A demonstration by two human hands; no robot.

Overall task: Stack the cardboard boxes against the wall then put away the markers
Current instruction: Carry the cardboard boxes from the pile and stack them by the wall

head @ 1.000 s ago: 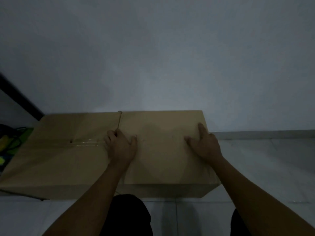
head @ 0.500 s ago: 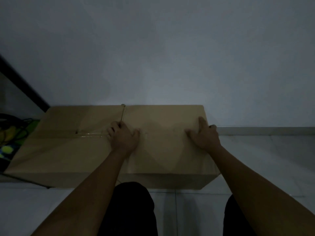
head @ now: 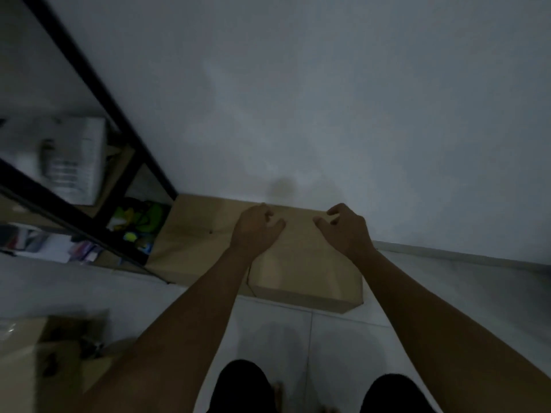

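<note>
- My left hand (head: 257, 231) is hovering in the middle of the frame over the far part of the flat brown cardboard box (head: 301, 263); its fingers (head: 275, 226) are curled loosely and spread apart, closing on nothing.
- My right hand (head: 346, 228) is hanging just to the right of it over the same box, fingers bent like a claw and parted, gripping nothing.
- I cannot tell whether either set of fingertips is brushing the cardboard or sitting just above it; the light is dim.
- The two hands are lying near each other with a bare strip of the box top showing between them.
- The brown box is lying flat on the pale tiled floor (head: 343, 353), its far edge running along the foot of the grey-white wall (head: 328, 99), at centre frame.
- A black metal shelf frame (head: 98, 93) is slanting across the upper left of the frame; the left end of the box is sitting just beside its foot.
- A blurred white package (head: 71, 156) is resting on a shelf at left, and a bright green and yellow bundle (head: 140, 219) is lying lower down, next to the box's left end.
- Another brown cardboard box (head: 44, 353), blurred, is showing at the lower left corner, well apart from the first.
- My dark-clothed knees (head: 244, 386) are filling the bottom edge.
</note>
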